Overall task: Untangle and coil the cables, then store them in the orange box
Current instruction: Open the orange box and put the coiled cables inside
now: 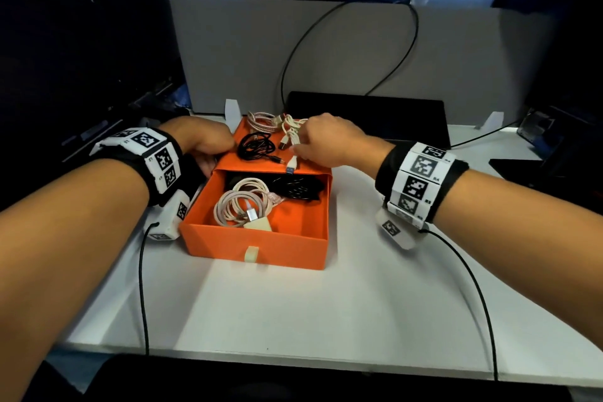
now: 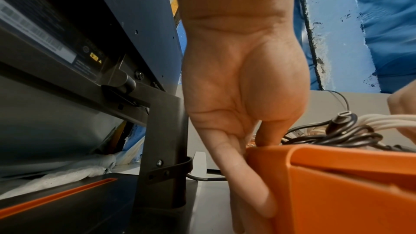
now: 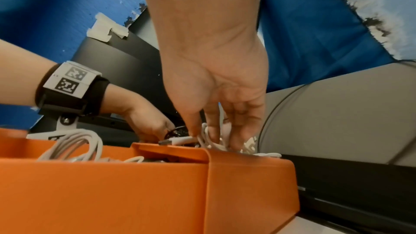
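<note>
Nearest the person, at the middle of the white desk, the orange box stands with its drawer pulled out toward the front edge; a pale pull tab sits on the drawer's front wall; inside the drawer lie a coiled pinkish-white cable with a silver plug over a cream adapter, and behind it, toward the drawer's back right corner, a black coiled cable partly under the sleeve; past the drawer, the left hand grips the left edge of the box's sleeve, the thumb pressed on top and the fingers laid down its side wall; on top of the sleeve rest a loose black cable near the left edge, a braided pink and silver cable at the far edge, and a tangled white cable toward the right; the right hand reaches over that top with its fingers curled round the white cable, a plug end hanging over the sleeve's front edge; farther back, a flat black device lies along the desk's far edge against a grey partition, with a thin black cord looping up the partition.
</note>
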Motion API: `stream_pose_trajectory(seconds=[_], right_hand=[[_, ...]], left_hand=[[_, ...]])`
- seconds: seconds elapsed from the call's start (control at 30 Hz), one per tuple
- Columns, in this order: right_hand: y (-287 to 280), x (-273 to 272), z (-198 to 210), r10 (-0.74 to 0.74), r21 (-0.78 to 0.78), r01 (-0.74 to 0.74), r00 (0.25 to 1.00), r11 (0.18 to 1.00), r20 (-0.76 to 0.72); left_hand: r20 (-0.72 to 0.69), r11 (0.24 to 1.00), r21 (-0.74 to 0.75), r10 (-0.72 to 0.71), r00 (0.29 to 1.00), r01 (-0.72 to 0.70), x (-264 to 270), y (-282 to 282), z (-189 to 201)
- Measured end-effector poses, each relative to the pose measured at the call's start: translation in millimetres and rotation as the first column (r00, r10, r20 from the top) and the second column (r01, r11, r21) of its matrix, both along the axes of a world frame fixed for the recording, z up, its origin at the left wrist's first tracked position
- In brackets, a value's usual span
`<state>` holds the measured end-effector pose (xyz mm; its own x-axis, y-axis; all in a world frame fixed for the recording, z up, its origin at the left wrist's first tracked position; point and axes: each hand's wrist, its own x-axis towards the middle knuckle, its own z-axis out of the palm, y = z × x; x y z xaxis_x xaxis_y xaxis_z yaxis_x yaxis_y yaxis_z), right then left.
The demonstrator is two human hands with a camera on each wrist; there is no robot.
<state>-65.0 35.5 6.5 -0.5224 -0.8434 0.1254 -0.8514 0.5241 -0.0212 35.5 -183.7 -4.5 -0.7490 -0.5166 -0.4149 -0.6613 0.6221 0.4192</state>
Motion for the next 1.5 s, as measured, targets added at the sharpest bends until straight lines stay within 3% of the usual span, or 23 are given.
stream_pose_trajectory(seconds=[0.17, 0.3, 0.4, 0.5, 0.57, 0.8, 0.97, 1.03, 1.17, 1.27, 1.5], right_hand=[[19, -1, 17, 0.050, -0.167, -0.020, 0.983, 0.986, 0.175], [44, 27, 38, 0.208, -0.323, -0.191, 0.978, 0.927, 0.020], [60, 60, 36, 0.374, -0.130, -0.380, 0.925, 0.916, -0.071], [61, 78, 12, 0.417, 0.241, -0.384, 0.904, 0.891, -0.099], [54, 79, -6, 0.413, 0.371, -0.354, 0.906, 0.859, -0.091], [17, 68, -44, 0.464, 0.438, -0.418, 0.886, 0.796, 0.002], [16, 65, -13, 0.347, 0.479, -0.364, 0.929, 0.799, 0.128], [11, 53, 9, 0.325, 0.354, -0.351, 0.936, 0.867, 0.134], [-9, 8, 38, 0.203, 0.077, -0.198, 0.978, 0.977, -0.050], [-25, -27, 38, 0.040, 0.068, -0.033, 0.994, 0.997, -0.104], [-51, -45, 10, -0.069, 0.035, 0.070, 0.997, 0.997, -0.022]], left_hand=[[0.014, 1.000, 0.016, -0.005, 1.000, 0.004, 0, -1, 1], [0.001, 1.000, 0.008, -0.009, 1.000, 0.009, 1, -1, 1], [-0.014, 1.000, 0.007, -0.013, 1.000, 0.013, 1, 0, 0], [-0.019, 1.000, 0.008, -0.012, 1.000, 0.012, 2, 1, 0], [-0.008, 1.000, 0.003, -0.010, 1.000, 0.010, 1, 2, 0], [0.024, 1.000, 0.014, 0.003, 1.000, -0.004, 1, -2, 0], [0.004, 1.000, 0.003, -0.008, 1.000, 0.008, 0, -3, -2], [-0.002, 1.000, -0.001, -0.015, 1.000, 0.015, -1, -3, -3], [-0.002, 1.000, -0.009, -0.021, 1.000, 0.021, 0, -4, -3], [0.014, 1.000, -0.013, -0.021, 1.000, 0.021, 1, -3, -1], [0.000, 1.000, 0.006, -0.018, 1.000, 0.018, 1, -4, 1]])
